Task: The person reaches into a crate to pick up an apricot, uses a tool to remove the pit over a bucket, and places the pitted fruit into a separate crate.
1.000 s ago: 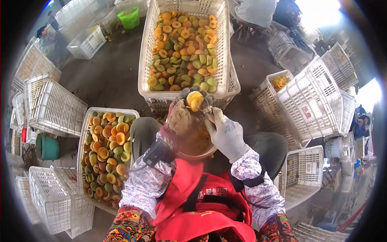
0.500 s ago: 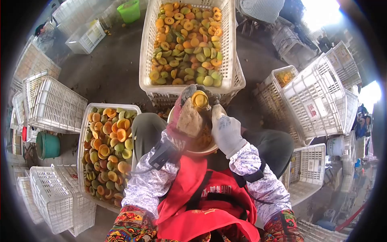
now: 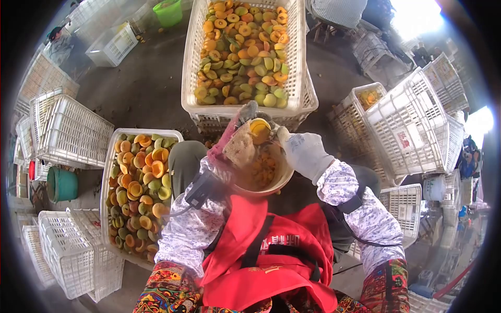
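My left hand [image 3: 237,143], in a pink glove with a worn tan patch, is closed around a yellow-orange peach half [image 3: 259,131], its cut hollow facing up. Close by on the right, my right hand [image 3: 307,155] wears a pale grey-white glove, fingers curled with the fingertips at the fruit's edge. Whatever those fingers grip is hidden. Below both hands, between my knees, a pale bucket [image 3: 288,176] contains small orange pieces. Straight ahead is a white crate [image 3: 190,65] of halved fruit, stacked on another crate.
At my left knee stands a white crate [image 3: 105,208] full of halved fruit. Stacked white crates [image 3: 73,133] and a green bucket [image 3: 62,185] are farther left. More crates [image 3: 409,128] lean at the right. A light-green basket [image 3: 168,14] sits at the far left back.
My right hand has shifted a little right and turned, its forearm swinging outward. The peach half stays in my left hand, tilted differently, and more of the bucket's contents shows.
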Action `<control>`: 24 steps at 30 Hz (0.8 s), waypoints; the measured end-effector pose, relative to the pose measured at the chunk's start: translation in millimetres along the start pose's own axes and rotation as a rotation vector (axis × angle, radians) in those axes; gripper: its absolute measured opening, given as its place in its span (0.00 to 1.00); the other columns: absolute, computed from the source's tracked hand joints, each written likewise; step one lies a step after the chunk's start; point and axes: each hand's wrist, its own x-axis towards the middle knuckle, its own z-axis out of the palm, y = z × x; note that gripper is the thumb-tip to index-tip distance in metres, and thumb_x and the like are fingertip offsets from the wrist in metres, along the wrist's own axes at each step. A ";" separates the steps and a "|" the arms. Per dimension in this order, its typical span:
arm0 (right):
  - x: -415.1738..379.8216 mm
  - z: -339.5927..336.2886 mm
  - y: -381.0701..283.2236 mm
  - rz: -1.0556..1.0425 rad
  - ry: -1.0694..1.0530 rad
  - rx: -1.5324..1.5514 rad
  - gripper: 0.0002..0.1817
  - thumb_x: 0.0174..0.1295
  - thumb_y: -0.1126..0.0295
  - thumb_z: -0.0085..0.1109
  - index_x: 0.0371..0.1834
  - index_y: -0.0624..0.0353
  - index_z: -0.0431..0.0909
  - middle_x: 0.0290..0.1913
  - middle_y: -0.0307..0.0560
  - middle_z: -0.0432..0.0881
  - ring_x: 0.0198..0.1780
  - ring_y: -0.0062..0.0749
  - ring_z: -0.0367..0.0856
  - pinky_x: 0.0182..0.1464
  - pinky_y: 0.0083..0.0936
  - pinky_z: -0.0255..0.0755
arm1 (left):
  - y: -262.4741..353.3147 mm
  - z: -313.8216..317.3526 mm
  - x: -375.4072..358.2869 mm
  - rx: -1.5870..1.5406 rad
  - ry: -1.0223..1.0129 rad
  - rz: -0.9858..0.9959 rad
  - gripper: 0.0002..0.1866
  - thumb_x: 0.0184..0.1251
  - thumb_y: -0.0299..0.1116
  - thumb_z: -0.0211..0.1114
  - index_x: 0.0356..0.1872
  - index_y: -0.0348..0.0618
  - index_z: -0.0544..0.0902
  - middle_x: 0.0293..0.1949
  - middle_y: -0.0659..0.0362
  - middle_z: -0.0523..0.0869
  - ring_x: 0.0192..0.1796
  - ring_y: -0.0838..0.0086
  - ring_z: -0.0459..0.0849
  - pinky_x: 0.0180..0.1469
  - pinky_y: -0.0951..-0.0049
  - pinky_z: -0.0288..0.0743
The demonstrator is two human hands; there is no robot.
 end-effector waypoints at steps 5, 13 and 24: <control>-6.6 37.9 -21.5 0.094 0.068 0.262 0.20 0.57 0.71 0.52 0.54 0.66 0.72 0.29 0.54 0.84 0.32 0.47 0.85 0.35 0.44 0.77 | -48.3 -12.0 -8.2 -0.578 0.272 -0.307 0.28 0.71 0.34 0.55 0.68 0.32 0.61 0.62 0.46 0.72 0.62 0.60 0.75 0.65 0.63 0.70; -0.1 30.8 -29.8 0.093 0.007 0.470 0.23 0.57 0.70 0.53 0.56 0.67 0.68 0.32 0.58 0.85 0.38 0.51 0.85 0.40 0.42 0.77 | -46.3 -6.2 -4.4 -0.435 0.394 -0.297 0.14 0.75 0.35 0.48 0.52 0.40 0.77 0.46 0.57 0.84 0.47 0.69 0.84 0.53 0.71 0.78; 11.6 32.9 -36.6 0.166 -0.055 0.801 0.22 0.55 0.72 0.55 0.55 0.65 0.69 0.38 0.65 0.82 0.46 0.59 0.80 0.51 0.44 0.73 | -42.8 8.2 7.3 -0.437 0.500 -0.236 0.14 0.75 0.40 0.50 0.48 0.41 0.77 0.38 0.56 0.84 0.42 0.68 0.84 0.46 0.69 0.80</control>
